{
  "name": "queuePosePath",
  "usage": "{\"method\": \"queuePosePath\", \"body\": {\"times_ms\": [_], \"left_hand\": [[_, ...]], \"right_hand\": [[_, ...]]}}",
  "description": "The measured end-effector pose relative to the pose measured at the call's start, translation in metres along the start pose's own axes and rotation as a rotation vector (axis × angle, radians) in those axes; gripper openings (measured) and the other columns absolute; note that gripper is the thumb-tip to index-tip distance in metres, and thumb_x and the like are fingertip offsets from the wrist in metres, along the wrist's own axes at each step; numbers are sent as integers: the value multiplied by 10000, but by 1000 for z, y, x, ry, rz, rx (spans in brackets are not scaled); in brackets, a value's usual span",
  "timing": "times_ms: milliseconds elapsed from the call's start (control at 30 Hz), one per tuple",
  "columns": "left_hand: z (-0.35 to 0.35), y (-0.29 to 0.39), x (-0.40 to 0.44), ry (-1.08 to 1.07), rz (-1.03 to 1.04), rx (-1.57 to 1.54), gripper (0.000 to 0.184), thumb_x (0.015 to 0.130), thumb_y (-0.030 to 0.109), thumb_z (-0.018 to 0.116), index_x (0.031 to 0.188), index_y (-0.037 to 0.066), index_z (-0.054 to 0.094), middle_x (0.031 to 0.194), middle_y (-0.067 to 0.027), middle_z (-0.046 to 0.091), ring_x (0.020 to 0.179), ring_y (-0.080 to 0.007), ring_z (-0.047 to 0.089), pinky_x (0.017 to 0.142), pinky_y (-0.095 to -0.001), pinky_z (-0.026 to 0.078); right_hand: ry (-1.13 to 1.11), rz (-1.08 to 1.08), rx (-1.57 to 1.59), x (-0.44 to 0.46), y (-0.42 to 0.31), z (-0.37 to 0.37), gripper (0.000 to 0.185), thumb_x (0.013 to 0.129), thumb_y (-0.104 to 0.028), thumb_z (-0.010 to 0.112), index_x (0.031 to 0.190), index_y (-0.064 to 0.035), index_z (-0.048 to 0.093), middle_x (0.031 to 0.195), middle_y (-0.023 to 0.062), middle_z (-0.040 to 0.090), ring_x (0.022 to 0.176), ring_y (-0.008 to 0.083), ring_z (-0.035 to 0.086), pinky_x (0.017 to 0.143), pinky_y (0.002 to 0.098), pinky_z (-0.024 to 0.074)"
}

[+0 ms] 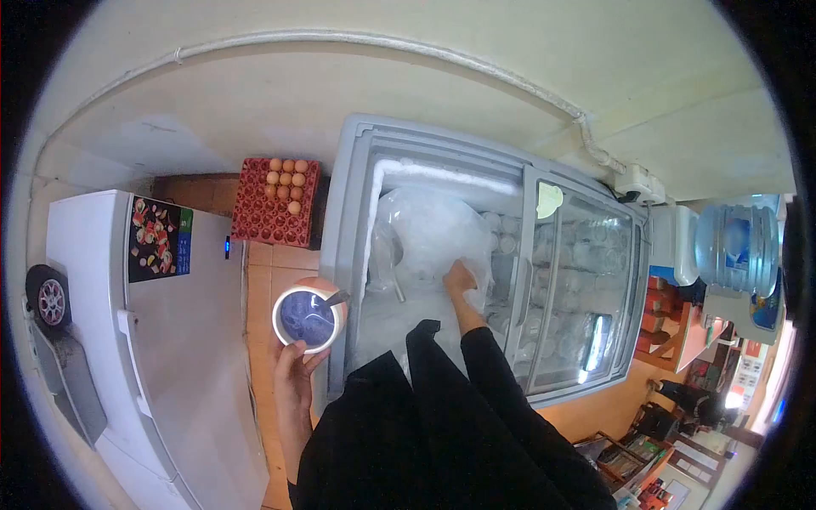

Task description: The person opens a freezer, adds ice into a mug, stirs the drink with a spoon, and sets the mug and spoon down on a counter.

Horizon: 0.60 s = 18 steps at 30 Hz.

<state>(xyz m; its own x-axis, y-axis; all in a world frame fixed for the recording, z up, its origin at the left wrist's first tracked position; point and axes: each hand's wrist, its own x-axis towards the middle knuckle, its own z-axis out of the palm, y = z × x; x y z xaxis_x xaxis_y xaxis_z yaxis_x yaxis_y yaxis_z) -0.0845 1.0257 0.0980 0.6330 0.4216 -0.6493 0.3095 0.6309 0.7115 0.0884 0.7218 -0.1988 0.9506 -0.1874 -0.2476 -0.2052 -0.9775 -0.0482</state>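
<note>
Left hand (297, 367): fingers around a white cup (279, 325) of purple liquid, spoon (338, 298) inside
Right hand (460, 277): fingers curled against a clear plastic bag (429, 225); can't tell if gripping
Chest freezer (338, 195): surrounds the bag
Egg tray (247, 204): just beside the freezer, partly filled
Water jug (736, 242): beyond the freezer

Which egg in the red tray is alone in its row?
The lowest egg in the picture, at the bottom of the rightmost column of eggs in the tray. The rows above it each hold several eggs.
</note>
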Motion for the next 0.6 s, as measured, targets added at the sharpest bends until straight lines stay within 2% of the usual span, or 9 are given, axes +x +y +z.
{"method": "queuePosePath", "body": {"times_ms": [100,167,200,300,367,400,467,567,600], "left_hand": [[4,4,-2,-2,0,1,547,761,237,596,1254,74,424,1159,-92,533,1022,-215,576,794,-368,549],[2,3,0,-9,-8,-2,548,755,242,606,1240,54,436,1146,-94,543,1019,-216,577,793,-369,549],[0,2,1,-7,-7,-3,548,755,242,606,1240,54,436,1146,-94,543,1019,-216,577,793,-369,549],[-4,-1,2,31,-31,-52,560,761,133,549,1289,26,397,1154,-131,528,977,-219,602,749,-349,571],[-1,2,1,26,-18,-69,544,763,124,546,1278,20,407,1149,-132,531,973,-217,604,747,-349,570],[-1,3,1,27,-19,-72,544,763,124,546,1278,20,407,1149,-132,531,973,-217,604,747,-349,570],[-1,5,1,-21,-16,-26,531,768,220,595,1237,30,436,1136,-112,547,1009,-229,585,793,-361,552],[-2,6,2,-43,-9,-38,515,768,211,591,1227,28,443,1136,-110,547,1020,-231,579,790,-363,554],[-4,3,3,-43,-11,-41,515,768,211,591,1227,28,443,1136,-110,547,1020,-231,579,790,-363,554]], "right_hand": [[18,-91,-220,7,5,24,246,720,-235,627,897,-64,622,926,156,642,879,343,623,669,489,475],[-97,347,-127,29,12,67,149,793,-214,571,845,-94,643,951,93,652,868,279,629,605,460,465],[-96,344,-127,23,7,61,149,793,-214,571,845,-94,643,951,93,652,868,279,629,605,460,465],[266,200,76,8,-2,51,159,838,-156,503,801,-117,653,996,67,635,912,240,611,604,432,457],[375,9,-387,29,23,93,144,823,-152,527,802,-109,662,958,83,631,926,240,604,665,409,469],[375,6,-390,31,26,87,144,823,-152,527,802,-109,662,958,83,631,926,240,604,665,409,469],[161,-54,-280,30,26,63,214,790,-190,574,971,-94,634,975,98,615,961,253,588,743,394,471],[-94,-166,-296,-5,-4,-5,382,750,-274,626,1089,-105,580,1018,101,600,986,267,579,792,385,475],[-93,-166,-300,-10,-10,-22,382,750,-274,626,1089,-105,580,1018,101,600,986,267,579,792,385,475]]}}
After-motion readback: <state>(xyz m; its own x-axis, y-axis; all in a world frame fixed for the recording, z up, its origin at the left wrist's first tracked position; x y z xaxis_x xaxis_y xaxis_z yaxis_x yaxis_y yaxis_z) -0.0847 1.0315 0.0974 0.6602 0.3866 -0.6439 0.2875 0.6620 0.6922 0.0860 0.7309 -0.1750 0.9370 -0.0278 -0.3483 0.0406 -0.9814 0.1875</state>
